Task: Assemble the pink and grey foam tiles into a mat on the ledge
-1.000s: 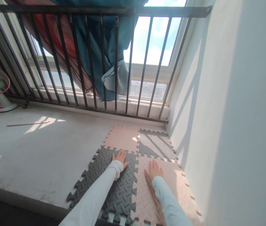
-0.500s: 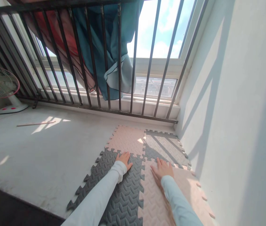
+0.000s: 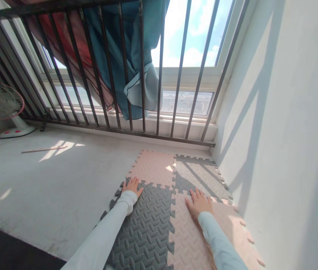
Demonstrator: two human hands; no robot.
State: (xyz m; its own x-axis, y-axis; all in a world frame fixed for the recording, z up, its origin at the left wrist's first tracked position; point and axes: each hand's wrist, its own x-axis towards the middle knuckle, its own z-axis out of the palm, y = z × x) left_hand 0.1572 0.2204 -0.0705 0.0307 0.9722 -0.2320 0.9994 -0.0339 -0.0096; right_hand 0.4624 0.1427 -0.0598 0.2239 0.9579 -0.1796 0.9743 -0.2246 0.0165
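Four-square flooring of interlocking foam mats lies on the floor, pink and grey by turns. My left hand rests palm down at the far left corner of the near dark grey foam mat, by its seam with the far pink foam mat. Its fingers are spread. On the near pink foam mat lies my right hand, flat with fingers apart, its fingertips at the seam with the far grey foam mat. Neither hand holds anything.
A dark metal railing runs along the window, with a teal and red curtain behind its bars. The white wall borders the mats on the right. A fan and a thin stick are at the left.
My left hand has slid left along the seam to the dark grey mat's corner. My right hand stays near the same seam, with little movement over the mat.
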